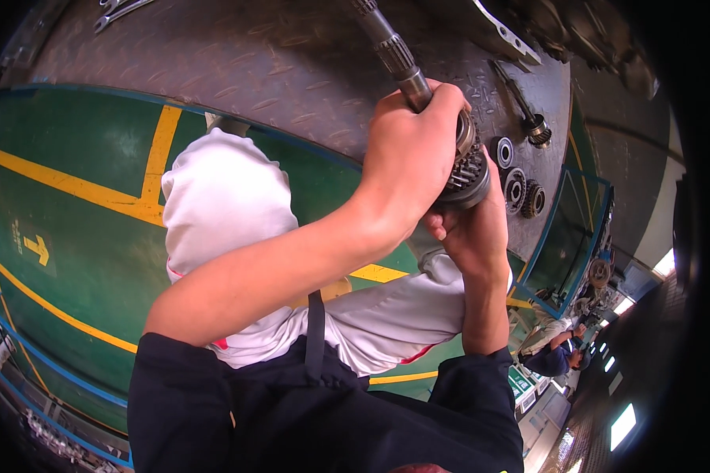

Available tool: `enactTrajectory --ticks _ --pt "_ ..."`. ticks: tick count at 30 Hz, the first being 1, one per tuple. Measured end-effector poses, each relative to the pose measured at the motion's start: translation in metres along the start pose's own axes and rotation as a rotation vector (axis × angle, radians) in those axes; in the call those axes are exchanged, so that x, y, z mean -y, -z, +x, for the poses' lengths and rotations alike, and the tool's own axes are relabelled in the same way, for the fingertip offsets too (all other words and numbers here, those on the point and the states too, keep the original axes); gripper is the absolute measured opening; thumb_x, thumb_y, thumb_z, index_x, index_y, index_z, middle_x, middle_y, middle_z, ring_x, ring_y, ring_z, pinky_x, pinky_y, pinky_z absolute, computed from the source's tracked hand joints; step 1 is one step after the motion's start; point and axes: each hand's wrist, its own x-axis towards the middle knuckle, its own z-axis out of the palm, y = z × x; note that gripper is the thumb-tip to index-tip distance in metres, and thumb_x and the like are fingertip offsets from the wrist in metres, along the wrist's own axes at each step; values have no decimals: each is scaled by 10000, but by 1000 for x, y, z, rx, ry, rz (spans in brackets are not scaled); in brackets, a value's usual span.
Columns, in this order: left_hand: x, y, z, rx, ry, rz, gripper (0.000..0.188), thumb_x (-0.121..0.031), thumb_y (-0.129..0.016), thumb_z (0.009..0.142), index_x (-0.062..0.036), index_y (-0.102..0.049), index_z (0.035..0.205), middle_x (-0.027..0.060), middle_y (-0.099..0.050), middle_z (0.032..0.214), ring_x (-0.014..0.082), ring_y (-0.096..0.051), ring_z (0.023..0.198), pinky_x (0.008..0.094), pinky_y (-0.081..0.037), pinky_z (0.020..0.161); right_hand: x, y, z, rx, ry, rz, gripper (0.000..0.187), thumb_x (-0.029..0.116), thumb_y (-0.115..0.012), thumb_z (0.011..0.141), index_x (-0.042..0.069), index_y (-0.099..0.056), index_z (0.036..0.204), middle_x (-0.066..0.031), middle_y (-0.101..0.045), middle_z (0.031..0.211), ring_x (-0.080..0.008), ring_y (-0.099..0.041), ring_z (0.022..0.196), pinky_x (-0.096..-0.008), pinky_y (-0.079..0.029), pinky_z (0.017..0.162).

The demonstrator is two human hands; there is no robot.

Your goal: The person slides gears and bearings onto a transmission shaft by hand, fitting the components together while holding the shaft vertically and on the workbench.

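A splined steel shaft (394, 54) slants over the table, its far end running out of the top of the picture. My left hand (412, 150) is closed around the shaft, fingers wrapped over its near part. At the near end sits a gear assembly (467, 177) with toothed rings and a dark round collar. My right hand (481, 232) cups that assembly from below and the right, its fingers partly hidden behind the gears. Both hands hold the one shaft, raised above the table's near edge.
On the tread-plate metal table (237, 67) lie wrenches (122, 12) at the far left. To the right are a small gear shaft (528, 110), a bearing (504, 150), a toothed ring (514, 188), a gear (534, 199) and a perforated metal bracket (506, 33). Another person (556, 359) is at the right.
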Motion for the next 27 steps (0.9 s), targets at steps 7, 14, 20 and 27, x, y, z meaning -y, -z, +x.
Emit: enactTrajectory --ticks 7,14,20,27 --pt "-2 2 1 -10 24 -16 221 -241 -579 925 -46 -668 867 1 -607 780 104 -563 708 270 -452 673 2 1 -3 59 -11 -88 768 605 -156 1026 -4 -614 1123 -196 -673 807 -197 -589 529 -288 -469 462" --pt "-5 10 14 -8 225 -216 219 -267 -581 905 -59 -650 909 86 -699 854 209 -697 803 334 -572 756 4 -6 -14 -30 44 -317 764 629 -192 1009 11 -614 1163 -176 -694 842 -173 -610 581 -283 -477 535" --pt "-20 5 14 -40 184 -279 240 -268 -538 900 -55 -648 920 112 -694 865 259 -700 837 377 -579 794 11 -4 -19 95 289 -530 627 349 -621 955 -14 -370 1401 -101 -642 937 -121 -602 710 -261 -485 653" --pt "-20 6 18 -31 201 -354 231 -274 -537 882 -77 -653 914 97 -703 892 255 -690 867 403 -569 823 9 -6 -17 75 445 -637 750 127 -751 881 -21 -317 1475 -147 -652 1084 -148 -649 929 -321 -528 811"
